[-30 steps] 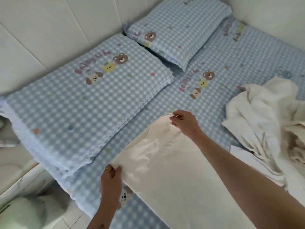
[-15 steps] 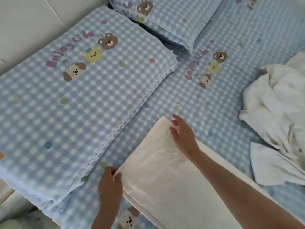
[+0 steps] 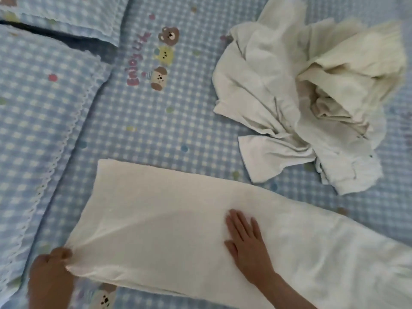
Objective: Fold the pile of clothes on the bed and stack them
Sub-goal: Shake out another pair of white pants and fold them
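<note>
Left hand (image 3: 50,267) pinches the cream cloth's (image 3: 156,219) lower-left corner; right hand (image 3: 245,237) lies spread flat on it, clothes pile (image 3: 301,97) upper right.

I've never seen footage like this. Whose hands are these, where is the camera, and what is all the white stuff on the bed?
No machine here: a person wears a camera on the head, looking down at their own two hands. The bed has a blue checked cover printed with cartoon animals. In front lies a cream cloth, folded into a long strip. The left hand pinches its near corner, pulling the fabric taut. The right hand lies flat on the cloth, fingers straight, pressing it smooth. To the right sits a crumpled pile of white clothes, not yet folded.
</note>
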The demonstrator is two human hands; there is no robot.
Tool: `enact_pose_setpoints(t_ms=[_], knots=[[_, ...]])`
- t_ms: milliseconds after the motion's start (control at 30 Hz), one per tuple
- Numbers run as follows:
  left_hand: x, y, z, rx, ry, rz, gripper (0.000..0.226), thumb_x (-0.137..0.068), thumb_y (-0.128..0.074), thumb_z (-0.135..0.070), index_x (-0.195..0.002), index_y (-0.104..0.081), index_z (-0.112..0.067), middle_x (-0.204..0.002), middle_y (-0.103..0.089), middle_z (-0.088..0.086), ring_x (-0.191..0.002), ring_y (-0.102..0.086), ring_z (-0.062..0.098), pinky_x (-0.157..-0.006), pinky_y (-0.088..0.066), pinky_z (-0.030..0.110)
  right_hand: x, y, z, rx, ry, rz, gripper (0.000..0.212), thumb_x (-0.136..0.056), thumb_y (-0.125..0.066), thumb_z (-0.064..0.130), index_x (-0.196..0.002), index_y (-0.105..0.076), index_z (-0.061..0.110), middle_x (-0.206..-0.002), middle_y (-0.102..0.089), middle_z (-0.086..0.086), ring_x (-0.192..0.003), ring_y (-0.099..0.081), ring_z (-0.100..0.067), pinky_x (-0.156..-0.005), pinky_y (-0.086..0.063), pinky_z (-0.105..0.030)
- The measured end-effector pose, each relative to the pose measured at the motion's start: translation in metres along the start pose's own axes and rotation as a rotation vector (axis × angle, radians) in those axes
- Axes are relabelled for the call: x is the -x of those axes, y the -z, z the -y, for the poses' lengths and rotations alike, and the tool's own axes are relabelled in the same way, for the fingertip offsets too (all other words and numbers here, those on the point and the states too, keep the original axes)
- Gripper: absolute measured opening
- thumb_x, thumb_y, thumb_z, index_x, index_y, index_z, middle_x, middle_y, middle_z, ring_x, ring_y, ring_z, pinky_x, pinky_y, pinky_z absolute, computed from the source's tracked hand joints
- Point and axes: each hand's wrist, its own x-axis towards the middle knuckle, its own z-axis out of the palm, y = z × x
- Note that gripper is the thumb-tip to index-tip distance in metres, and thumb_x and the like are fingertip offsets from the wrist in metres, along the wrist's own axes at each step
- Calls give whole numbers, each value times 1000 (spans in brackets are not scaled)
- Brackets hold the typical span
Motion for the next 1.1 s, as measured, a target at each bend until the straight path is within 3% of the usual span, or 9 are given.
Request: enact_pose_setpoints(t_ms=[67, 133, 167, 233, 367, 467, 667, 867, 1100], knots=[[25, -3, -33, 29, -79, -183, 28, -78, -65, 1, -106, -66, 0, -112, -55, 30, -93, -54, 46, -87, -46, 55, 15, -1, -18, -48, -69, -25, 56, -94, -39, 39, -143, -41, 12, -153, -32, -6, -143, -26, -22, -111, -20, -45], [62, -21, -79, 48, -549, -398, 38, -88, -54, -15, -126, -58, -7, -124, -52, 33, -108, -52, 50, -92, -42, 54, 31, -5, -30, -71, -49, -17, 56, -95, -39, 41, -143, -41, 13, -154, -31, -6, -143, -23, -20, -111, -20, -45], [83, -34, -101, 12, -822, -388, 46, -95, -41, -28, -140, -43, -16, -137, -44, 28, -126, -42, 44, -101, -36, 49, 41, -8, -38, -62, -29, -6, 56, -95, -38, 42, -144, -40, 15, -154, -30, -5, -144, -23, -20, -111, -21, -46], [118, -60, -132, 14, -1033, -265, 54, -99, -17, -42, -150, -12, -27, -157, -16, 10, -146, -13, 22, -111, -23, 36, 65, -11, -76, -16, -38, -9, 56, -96, -38, 44, -145, -38, 17, -155, -29, -3, -144, -23, -20, -111, -23, -47], [155, -80, -174, 136, -924, -129, 58, -97, -9, -51, -151, 0, -28, -160, -5, -1, -143, -21, 26, -115, -13, 30, 132, 1, -190, 51, -257, -7, 53, -99, -28, 42, -145, -37, 16, -153, -34, -3, -142, -25, -19, -111, -25, -48], [203, -87, -239, 77, -1114, -88, 59, -98, -8, -48, -151, -2, -22, -160, 6, -5, -146, 2, 11, -116, -2, 25, 182, 11, -254, 39, -450, 16, 55, -100, -17, 42, -145, -34, 16, -153, -31, -6, -140, -33, -24, -112, -23, -50], [350, -144, -390, -102, -1505, 32, 67, -84, -40, -45, -139, -44, -7, -153, -29, 11, -144, -15, 24, -111, -15, 37, 274, 22, -342, -58, -1037, -148, 85, -92, 5, 59, -146, -32, 4, -151, -33, -21, -137, -35, -37, -107, -28, -59], [373, -197, -458, -229, -1411, 33, 71, -84, -38, -53, -141, -42, -10, -153, -28, 14, -141, -25, 29, -111, -18, 51, 313, -8, -388, -185, -1189, -188, 79, -91, -39, 53, -151, -14, 8, -155, -22, -20, -141, -27, -37, -115, -23, -50], [397, -215, -421, -211, -1356, 154, 78, -84, -42, -52, -146, -28, -6, -155, -22, 18, -145, -14, 29, -113, -15, 48, 327, 1, -410, -534, -1282, -298, 76, -84, -64, 47, -144, -33, 12, -137, -46, -19, -122, -45, -38, -97, -41, -50]])
